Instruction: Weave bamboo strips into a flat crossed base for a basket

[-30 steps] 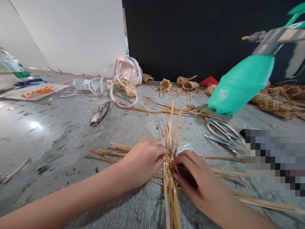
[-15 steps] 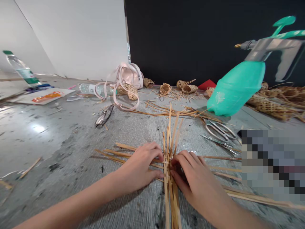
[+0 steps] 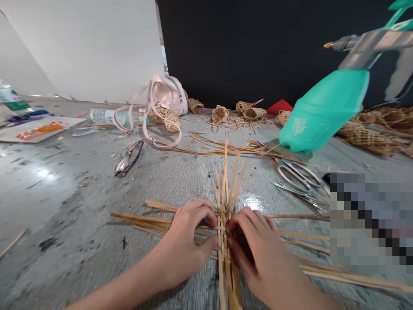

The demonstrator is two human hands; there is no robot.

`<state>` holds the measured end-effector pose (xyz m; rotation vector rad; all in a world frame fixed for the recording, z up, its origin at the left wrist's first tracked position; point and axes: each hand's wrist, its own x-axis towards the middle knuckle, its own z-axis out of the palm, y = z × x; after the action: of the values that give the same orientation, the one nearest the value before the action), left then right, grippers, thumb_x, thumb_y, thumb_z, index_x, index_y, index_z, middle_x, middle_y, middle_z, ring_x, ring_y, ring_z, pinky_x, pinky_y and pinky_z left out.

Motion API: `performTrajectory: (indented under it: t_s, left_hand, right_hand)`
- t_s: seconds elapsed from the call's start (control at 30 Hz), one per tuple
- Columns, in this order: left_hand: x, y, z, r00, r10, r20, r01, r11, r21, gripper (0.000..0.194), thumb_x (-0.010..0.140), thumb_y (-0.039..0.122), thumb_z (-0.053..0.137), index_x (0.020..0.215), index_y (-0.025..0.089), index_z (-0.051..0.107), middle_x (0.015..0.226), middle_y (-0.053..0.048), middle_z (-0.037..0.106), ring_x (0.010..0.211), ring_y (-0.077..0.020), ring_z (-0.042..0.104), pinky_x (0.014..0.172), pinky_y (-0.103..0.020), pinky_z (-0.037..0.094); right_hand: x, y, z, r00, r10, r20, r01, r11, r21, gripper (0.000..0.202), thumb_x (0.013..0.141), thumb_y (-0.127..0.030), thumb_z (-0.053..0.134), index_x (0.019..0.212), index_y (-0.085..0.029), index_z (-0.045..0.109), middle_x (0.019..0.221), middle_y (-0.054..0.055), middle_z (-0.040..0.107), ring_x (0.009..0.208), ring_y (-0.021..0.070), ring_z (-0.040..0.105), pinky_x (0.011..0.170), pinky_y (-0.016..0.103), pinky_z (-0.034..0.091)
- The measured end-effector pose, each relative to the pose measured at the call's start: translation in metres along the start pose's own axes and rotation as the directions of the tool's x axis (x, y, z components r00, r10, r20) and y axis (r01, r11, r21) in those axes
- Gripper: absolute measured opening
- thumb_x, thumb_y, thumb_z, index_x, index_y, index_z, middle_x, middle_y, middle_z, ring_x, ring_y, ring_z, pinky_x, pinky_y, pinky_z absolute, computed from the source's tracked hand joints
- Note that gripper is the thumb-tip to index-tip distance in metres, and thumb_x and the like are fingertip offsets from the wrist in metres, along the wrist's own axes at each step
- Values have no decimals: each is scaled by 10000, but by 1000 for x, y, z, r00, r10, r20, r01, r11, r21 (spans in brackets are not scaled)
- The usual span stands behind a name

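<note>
Flat bamboo strips cross in a small woven patch (image 3: 222, 232) on the grey table, their loose ends fanning out on all sides. At its left edge is my left hand (image 3: 192, 234), fingers curled over the sideways strips, with thumb and forefinger tips against the weave. My right hand (image 3: 258, 245) is bent round the right edge, its thumb and forefinger closed on the strips there. The lengthwise strips (image 3: 226, 181) run between both hands, away from me and toward me. My fingers and palm cover part of the right-hand strips.
Scissors (image 3: 295, 174) and a pointed metal tool (image 3: 298, 193) lie right of the weave. Behind them stands a green spray bottle (image 3: 322, 116). Glasses (image 3: 129, 159), a pink bag (image 3: 169, 94) and a lying plastic bottle (image 3: 106, 116) are at left. Small woven baskets (image 3: 220, 115) line the back.
The view has shifted somewhat to the right. Both hands stay at the woven patch, and the left forefinger and thumb still rest by its left edge.
</note>
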<state>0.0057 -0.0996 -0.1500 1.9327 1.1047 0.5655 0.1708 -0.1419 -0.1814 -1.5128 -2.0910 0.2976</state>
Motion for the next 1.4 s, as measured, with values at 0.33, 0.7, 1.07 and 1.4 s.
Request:
performTrajectory:
  t_s: [0.33,0.7,1.07,1.4]
  left_hand:
    - [5,-4,11,995,-46,-84,56,991,120,217,690,16,570,683,194,447,879,14,546,884,-200,477,832,-379,310]
    - [-1,-6,13,996,57,-72,-46,989,144,199,730,12,570,754,195,496,891,22,531,858,-175,476,781,-344,345]
    - [1,-4,8,994,112,16,-112,969,218,153,781,22,513,761,173,516,899,-9,510,861,-187,454,765,-358,350]
    - [4,-3,10,999,53,11,-54,975,216,174,754,18,545,758,182,486,882,19,510,835,-174,447,741,-341,326]
  right_hand:
    - [4,3,2,1000,19,0,-19,998,64,53,820,-156,421,811,-208,419,798,19,489,735,178,451,645,338,349]
    - [1,4,0,988,-125,-92,117,989,-94,78,844,-180,385,804,-204,448,748,28,513,661,157,468,562,276,345]
    - [7,6,0,988,-139,-68,131,985,-109,100,842,-200,417,839,-207,516,747,17,522,670,164,461,604,295,323]
    - [9,3,4,996,-68,-63,67,998,-15,94,835,-191,406,788,-206,486,743,18,497,666,161,446,584,284,304]
